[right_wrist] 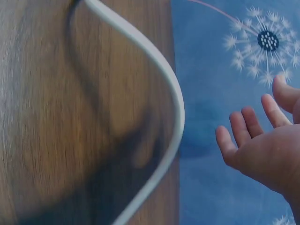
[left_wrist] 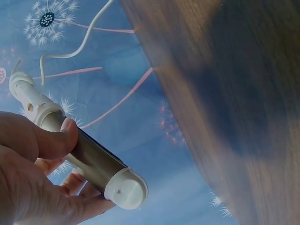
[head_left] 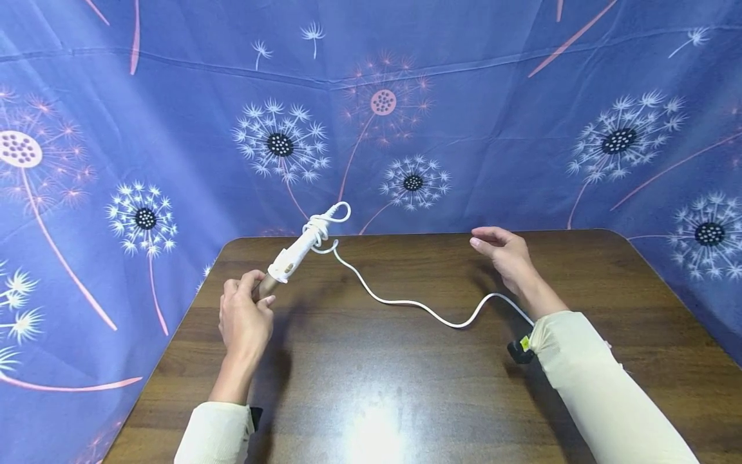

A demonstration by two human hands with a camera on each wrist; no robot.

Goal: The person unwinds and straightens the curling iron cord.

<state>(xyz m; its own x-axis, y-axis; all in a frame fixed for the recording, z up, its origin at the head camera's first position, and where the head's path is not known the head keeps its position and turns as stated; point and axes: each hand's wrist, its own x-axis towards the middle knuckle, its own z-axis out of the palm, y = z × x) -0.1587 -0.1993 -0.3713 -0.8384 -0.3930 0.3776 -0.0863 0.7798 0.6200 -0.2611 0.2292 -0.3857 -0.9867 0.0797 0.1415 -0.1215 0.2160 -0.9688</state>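
Observation:
A hair curling iron (head_left: 294, 255) with a white handle and a brownish-gold barrel is held in my left hand (head_left: 246, 317) over the left part of the table. Thumb and fingers grip the barrel (left_wrist: 96, 157), and its white end cap (left_wrist: 126, 190) shows beyond them in the left wrist view. White cord (head_left: 317, 227) is wound round the far end of the handle. The loose cord (head_left: 406, 302) trails in waves to the right, passing by my right wrist. My right hand (head_left: 510, 259) hovers over the table's right side with loosely bent fingers, holding nothing.
A brown wooden table (head_left: 348, 367) lies below both hands, with a bright glare near its front. Blue cloth (head_left: 475, 116) printed with dandelions hangs behind the table and along its sides. A small black object (head_left: 520, 351) sits at the right sleeve's cuff.

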